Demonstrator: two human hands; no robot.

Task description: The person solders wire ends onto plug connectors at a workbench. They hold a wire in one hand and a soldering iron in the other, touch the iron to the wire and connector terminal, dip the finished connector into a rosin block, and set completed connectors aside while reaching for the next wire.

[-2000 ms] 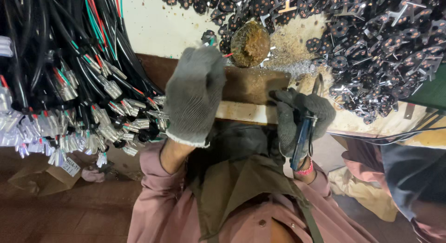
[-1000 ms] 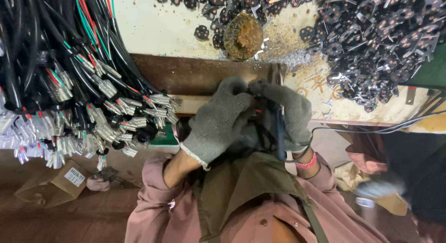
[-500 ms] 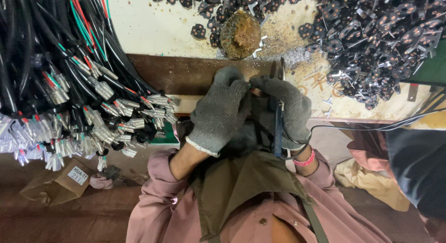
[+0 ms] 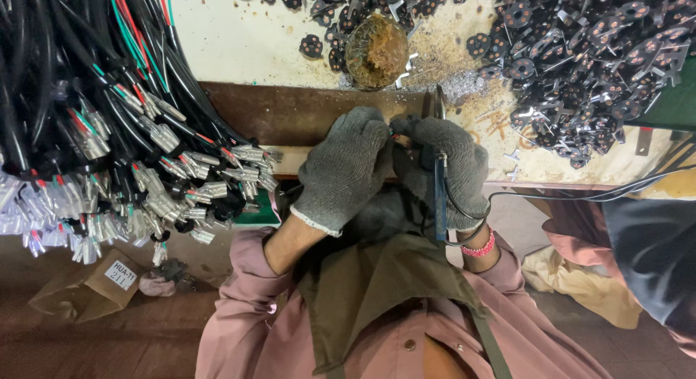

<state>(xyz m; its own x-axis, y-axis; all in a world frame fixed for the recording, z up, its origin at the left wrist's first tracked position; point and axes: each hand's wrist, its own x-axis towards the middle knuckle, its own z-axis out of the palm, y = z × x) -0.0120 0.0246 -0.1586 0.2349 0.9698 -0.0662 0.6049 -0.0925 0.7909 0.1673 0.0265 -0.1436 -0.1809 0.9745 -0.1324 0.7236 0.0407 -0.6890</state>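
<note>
Gloved hands, pair, met at the bench edge: left hand curled, fingertips pinching a small red-tipped wire end; right hand closed round a blue-handled tool, its long axis running away from the body. Wire end lies between both sets of fingertips, touching both, just left of the tool's metal tip. Cable bundles hang left; black metal parts heaped far right.

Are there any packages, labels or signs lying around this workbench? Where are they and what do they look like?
Cardboard box: on the floor at lower left, below the hanging cable bundle; small, brown, crumpled.
Label: stuck on that box's upper right; small white rectangle with dark print.
No signs or screens in view.
</note>
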